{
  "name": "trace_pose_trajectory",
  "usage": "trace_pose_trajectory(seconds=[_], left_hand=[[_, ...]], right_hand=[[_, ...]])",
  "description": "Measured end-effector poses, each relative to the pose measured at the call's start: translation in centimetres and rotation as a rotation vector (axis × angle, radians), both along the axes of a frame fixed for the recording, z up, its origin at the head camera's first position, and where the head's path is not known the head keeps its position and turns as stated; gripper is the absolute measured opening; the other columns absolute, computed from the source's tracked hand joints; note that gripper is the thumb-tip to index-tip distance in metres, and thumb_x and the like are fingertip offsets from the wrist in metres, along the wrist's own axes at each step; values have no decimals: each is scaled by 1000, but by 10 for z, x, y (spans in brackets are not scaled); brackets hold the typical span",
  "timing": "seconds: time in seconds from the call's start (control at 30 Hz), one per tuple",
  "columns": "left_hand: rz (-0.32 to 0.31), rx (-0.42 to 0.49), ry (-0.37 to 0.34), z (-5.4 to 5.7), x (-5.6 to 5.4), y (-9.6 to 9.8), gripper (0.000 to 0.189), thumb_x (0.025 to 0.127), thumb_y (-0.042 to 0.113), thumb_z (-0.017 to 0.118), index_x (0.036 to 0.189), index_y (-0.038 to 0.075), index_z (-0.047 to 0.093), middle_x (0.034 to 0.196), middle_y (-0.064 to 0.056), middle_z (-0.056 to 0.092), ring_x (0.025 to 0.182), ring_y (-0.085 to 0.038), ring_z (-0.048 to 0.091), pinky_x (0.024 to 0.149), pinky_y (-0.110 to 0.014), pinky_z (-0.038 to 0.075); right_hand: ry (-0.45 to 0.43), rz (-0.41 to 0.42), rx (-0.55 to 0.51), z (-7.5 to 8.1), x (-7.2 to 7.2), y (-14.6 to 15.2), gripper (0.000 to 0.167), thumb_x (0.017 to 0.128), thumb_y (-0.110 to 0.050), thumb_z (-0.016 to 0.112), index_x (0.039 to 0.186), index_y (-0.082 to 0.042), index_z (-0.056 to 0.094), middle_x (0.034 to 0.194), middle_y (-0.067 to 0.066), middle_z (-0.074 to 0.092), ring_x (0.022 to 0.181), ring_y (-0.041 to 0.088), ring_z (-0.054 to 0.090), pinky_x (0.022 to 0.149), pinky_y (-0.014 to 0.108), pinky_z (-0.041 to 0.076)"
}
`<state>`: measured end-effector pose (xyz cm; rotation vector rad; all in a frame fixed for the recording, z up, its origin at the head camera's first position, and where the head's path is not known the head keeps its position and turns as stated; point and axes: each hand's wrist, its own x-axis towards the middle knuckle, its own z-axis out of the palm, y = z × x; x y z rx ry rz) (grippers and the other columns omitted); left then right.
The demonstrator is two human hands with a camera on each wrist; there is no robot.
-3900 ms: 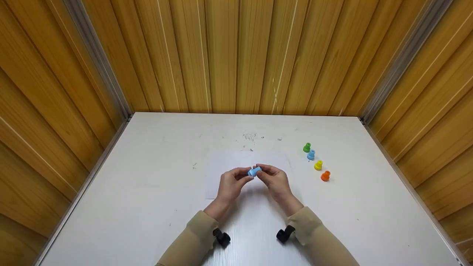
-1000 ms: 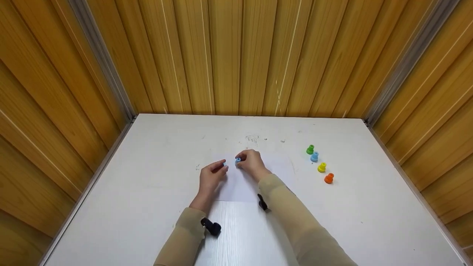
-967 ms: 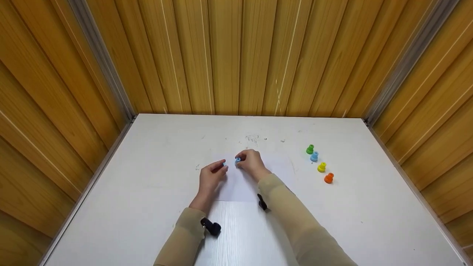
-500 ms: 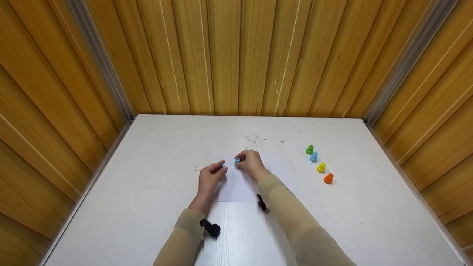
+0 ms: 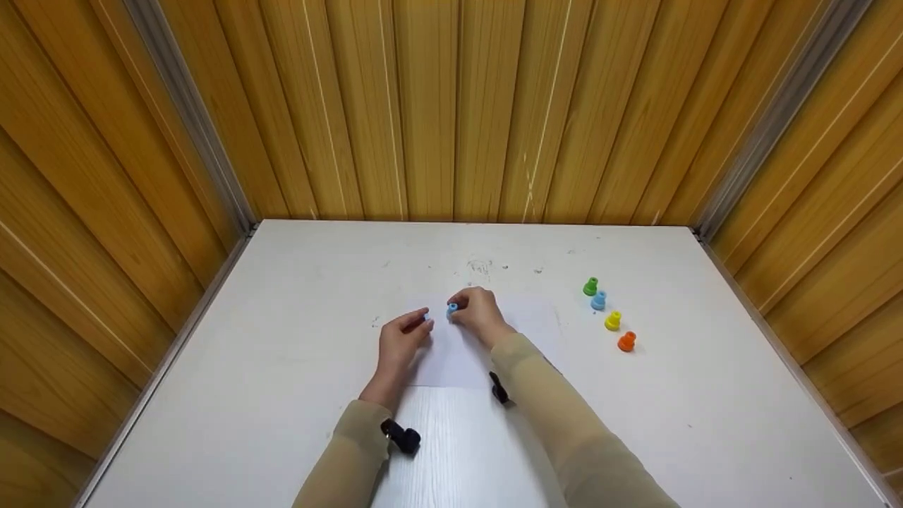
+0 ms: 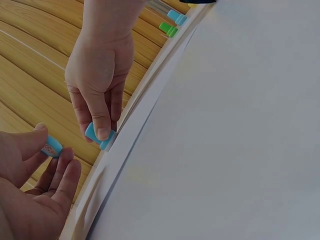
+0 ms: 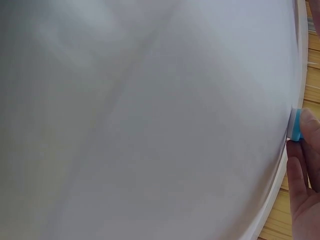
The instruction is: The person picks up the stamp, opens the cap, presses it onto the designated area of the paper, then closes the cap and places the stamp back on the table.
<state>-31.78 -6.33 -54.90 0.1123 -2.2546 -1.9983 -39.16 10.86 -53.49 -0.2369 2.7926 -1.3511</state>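
My right hand (image 5: 481, 315) pinches a small blue toy stamp (image 6: 97, 136) between thumb and fingers. The stamp stands with its pale lower end at the sheet of white paper (image 5: 458, 363). To its left, my left hand (image 5: 401, 344) holds a light blue stamp cap (image 6: 51, 147) between thumb and fingertips, apart from the stamp. A small printed picture shows on the cap in the left wrist view. In the right wrist view the fingers cover much of the stamp.
On the right of the white table (image 5: 296, 296) stand a green stamp (image 5: 590, 286), another blue stamp (image 5: 598, 300), a yellow stamp (image 5: 613, 321) and an orange stamp (image 5: 626, 342). Wood-patterned walls (image 5: 423, 113) enclose the table at the back and sides.
Earlier both hands held the blue piece together; it has since come apart into stamp and cap. The right hand moved left and onto the paper. Over the last second the hands barely move.
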Motion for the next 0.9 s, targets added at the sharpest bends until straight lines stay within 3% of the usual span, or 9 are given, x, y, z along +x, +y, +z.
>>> trace_pose_trajectory(seconds=[0.5,0.8,0.9], left_hand=[[-3,-18,10,1,-1,0,34,96,13,73,128,0,71,125,-21,72,107,-25,72,91,-32,63],[0,28,-4,-1,-1,-1,34,95,11,73,126,-2,71,122,-23,73,98,-17,72,79,-24,63],[8,23,-14,0,-1,-1,33,95,12,73,126,-1,72,123,-21,73,100,-18,73,82,-26,64]], right_hand=[[5,7,7,4,0,0,22,82,4,80,102,-4,79,101,11,79,98,24,73,97,37,59],[8,4,0,1,0,0,23,78,7,79,99,-3,79,97,11,79,93,21,74,92,35,60],[11,15,4,0,-1,0,23,78,7,79,99,-3,79,96,11,79,93,21,73,91,35,60]])
